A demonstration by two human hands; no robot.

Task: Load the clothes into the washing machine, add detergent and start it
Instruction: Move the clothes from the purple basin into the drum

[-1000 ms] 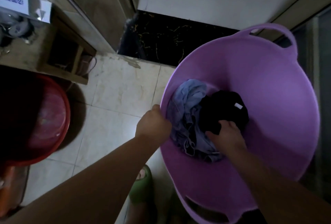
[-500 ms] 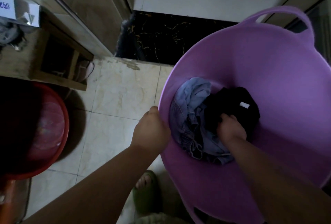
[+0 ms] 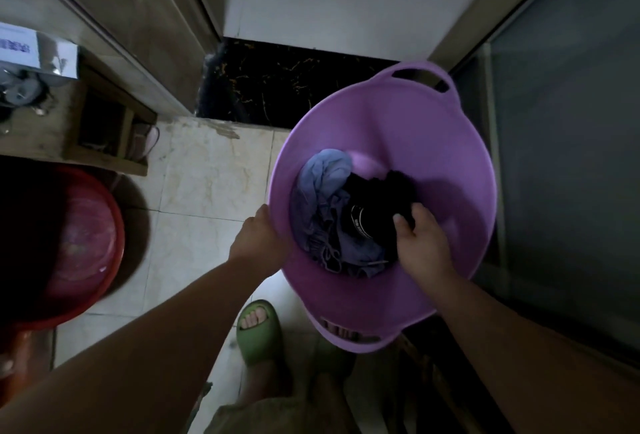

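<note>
Purple plastic tub: left hand clamped on rim, right hand fingers pinching black garment; gather blue cloth too, lift together.

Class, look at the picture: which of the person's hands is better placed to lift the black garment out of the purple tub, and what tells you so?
The right hand: it is inside the purple tub, fingers curled in a grip on the black garment. The left hand holds the tub's rim.
</note>
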